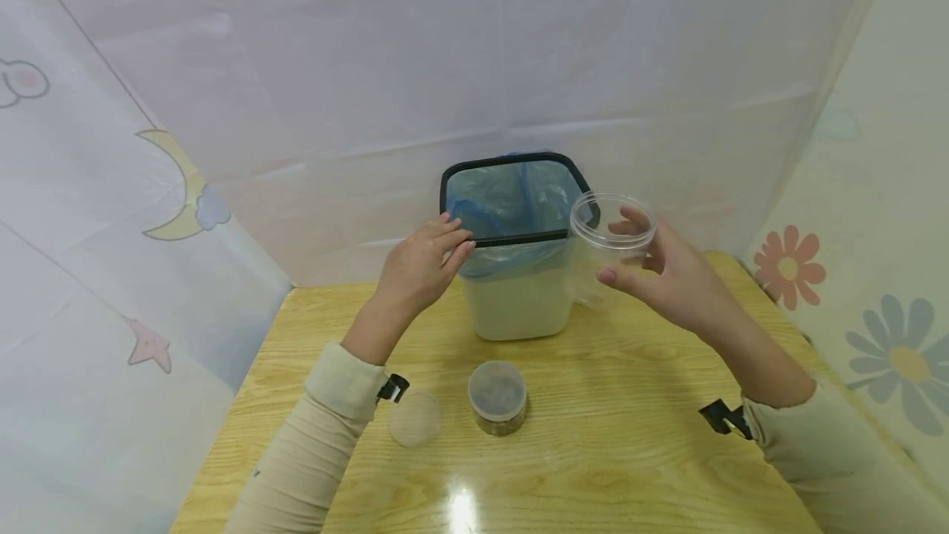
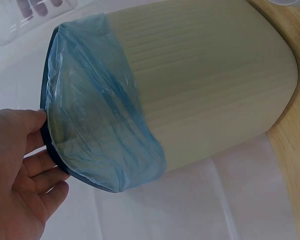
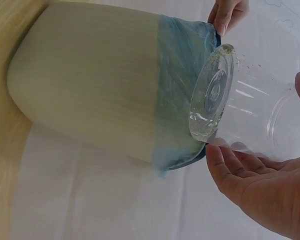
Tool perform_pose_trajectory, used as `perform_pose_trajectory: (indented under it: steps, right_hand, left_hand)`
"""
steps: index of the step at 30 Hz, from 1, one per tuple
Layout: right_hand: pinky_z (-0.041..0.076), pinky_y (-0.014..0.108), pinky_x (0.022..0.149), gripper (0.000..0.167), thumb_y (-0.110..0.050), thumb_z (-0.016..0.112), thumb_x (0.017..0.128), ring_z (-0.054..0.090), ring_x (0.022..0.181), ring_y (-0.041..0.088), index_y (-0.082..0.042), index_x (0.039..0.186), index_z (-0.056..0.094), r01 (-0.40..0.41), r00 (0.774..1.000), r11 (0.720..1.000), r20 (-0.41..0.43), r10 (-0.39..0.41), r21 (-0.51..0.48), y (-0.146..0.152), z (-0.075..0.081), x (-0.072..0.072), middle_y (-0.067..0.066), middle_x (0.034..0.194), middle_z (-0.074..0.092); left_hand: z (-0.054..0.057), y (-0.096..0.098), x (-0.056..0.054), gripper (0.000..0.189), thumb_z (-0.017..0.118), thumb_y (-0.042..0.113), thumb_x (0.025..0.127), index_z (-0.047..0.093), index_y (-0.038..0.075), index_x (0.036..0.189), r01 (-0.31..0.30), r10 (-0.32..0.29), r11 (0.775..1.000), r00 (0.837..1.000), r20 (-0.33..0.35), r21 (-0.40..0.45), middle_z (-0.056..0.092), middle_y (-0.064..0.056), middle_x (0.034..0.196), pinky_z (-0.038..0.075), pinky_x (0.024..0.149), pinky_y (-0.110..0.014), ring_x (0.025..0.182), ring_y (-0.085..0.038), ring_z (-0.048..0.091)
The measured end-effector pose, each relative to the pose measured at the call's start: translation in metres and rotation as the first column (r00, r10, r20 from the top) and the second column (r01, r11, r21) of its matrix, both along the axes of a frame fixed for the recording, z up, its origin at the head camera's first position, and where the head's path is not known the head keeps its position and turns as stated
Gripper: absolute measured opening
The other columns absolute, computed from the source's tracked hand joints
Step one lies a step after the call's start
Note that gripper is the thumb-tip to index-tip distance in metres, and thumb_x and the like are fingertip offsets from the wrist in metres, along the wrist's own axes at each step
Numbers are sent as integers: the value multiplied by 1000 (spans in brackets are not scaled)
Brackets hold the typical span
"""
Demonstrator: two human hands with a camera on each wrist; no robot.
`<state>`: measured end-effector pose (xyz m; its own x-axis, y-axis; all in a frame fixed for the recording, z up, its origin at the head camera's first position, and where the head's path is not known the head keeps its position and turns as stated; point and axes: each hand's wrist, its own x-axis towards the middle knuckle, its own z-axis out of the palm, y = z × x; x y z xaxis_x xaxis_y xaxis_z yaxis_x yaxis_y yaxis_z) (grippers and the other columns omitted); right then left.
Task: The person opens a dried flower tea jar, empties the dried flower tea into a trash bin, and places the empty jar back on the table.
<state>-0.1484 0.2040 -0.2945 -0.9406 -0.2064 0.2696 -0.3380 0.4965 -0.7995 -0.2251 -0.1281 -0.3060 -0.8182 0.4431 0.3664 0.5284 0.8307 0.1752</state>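
Observation:
My left hand (image 1: 423, 266) grips the near left part of the black rim on a cream trash bin (image 1: 519, 303), its thumb and fingers on either side of that rim in the left wrist view. A blue bag (image 2: 97, 100) lines the bin and is folded down over the outside. At the bin's right, my right hand (image 1: 678, 278) holds a clear plastic jar (image 1: 615, 239) between thumb and fingers, its open mouth up. Small specks cling near the base of the jar (image 3: 250, 112) in the right wrist view.
A second jar (image 1: 498, 396) with greyish contents stands on the wooden table (image 1: 630, 419) in front of the bin. Left of it lies a round translucent lid (image 1: 415, 420). Pale sheets (image 1: 356, 105) hang behind and at both sides.

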Motion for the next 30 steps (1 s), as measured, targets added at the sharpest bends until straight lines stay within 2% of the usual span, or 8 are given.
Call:
perform_pose_trajectory:
  steps: [12, 30]
  right_hand:
    - [38, 68, 106, 89, -32, 74, 95, 47, 134, 45, -11, 162, 20, -14, 999, 1000, 47, 14, 14, 4, -31, 5, 15, 156, 42]
    - [37, 68, 106, 88, -35, 74, 94, 44, 136, 48, -7, 160, 24, -15, 992, 999, 123, 10, 35, 11, -74, 11, 20, 154, 43]
  left_hand:
    - [0, -2, 1, 40, 51, 39, 107, 66, 18, 137, 8, -8, 1000, 1000, -21, 10, 54, -4, 149, 44, 111, -45, 145, -19, 41]
    - [1, -2, 4, 41, 50, 39, 107, 65, 18, 138, 2, -2, 1000, 1000, -1, 2, 54, -4, 150, 43, 112, -46, 146, -19, 40]
